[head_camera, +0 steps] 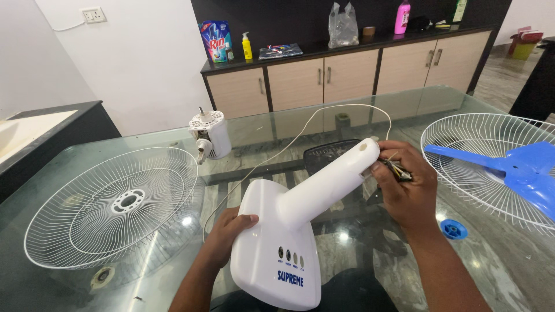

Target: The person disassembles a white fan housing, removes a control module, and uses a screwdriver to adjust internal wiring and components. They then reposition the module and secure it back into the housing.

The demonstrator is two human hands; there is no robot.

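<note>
Two bare forearms reach forward from the bottom of the view. The left hand (228,231) lies low and near the body, fingers curled and thumb pointing right, pressed flat in a steadying grip. The right hand (404,188) sits higher and further out, wrist bent inward, knuckles up, its fingertips (378,167) pinched together in a closed grip. The hands are well apart.

Bright, even indoor light fills the sharp frame; ceiling lamps glare off the glass table (173,144), edges bow slightly, and shadows appear soft, possibly from overhead.
</note>
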